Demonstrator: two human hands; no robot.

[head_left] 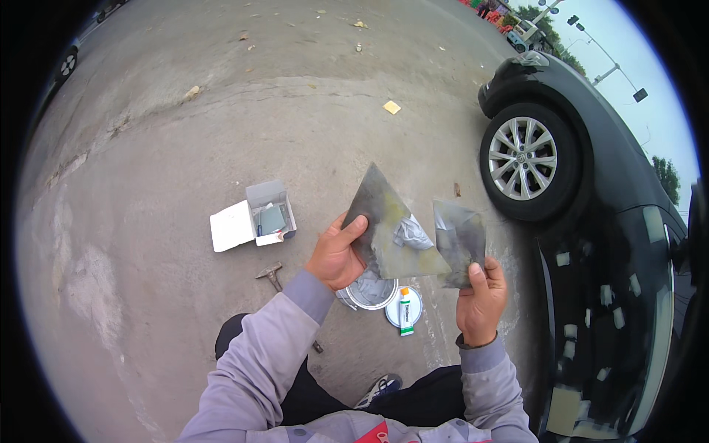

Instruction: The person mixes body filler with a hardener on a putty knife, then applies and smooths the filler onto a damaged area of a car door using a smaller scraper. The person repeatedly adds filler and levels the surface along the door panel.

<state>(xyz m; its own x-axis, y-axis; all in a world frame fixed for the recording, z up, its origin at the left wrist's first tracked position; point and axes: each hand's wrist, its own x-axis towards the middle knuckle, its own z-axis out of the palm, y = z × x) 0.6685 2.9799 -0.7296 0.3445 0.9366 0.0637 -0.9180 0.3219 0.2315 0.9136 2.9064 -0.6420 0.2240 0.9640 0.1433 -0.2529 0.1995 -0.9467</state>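
- head view: the left hand (pixel 338 255) is clamped on the larger plate (pixel 380 214), a thin, dark, translucent sheet, thumb on its upper face; the sheet hides part of the far side of the round can (pixel 371 308).
- the right hand (pixel 481 299) is closed on the smaller plate (pixel 463 240), gripped near its lower edge, to the right of the can and beyond it.
- grey paste (pixel 411 232) lies in a wrinkled lump on the larger plate, up and to the right from the can; similar grey stuff shows inside the can.
- the two plates come close at their facing edges; whether they touch, i cannot tell.
- right beside the can, a pale round lid (pixel 416 306) carries a white and green tube (pixel 404 314) with an orange cap.
- left of the can lies a hammer-like tool (pixel 271 276); farther off that way sits an open white box (pixel 230 227).
- well to the right of the can stands a dark car (pixel 572 273) with pale patches.
- the step in hand looks like working the paste between the plates; the next move seems to call for a steady larger plate and a flat, light pass of the smaller one's edge.
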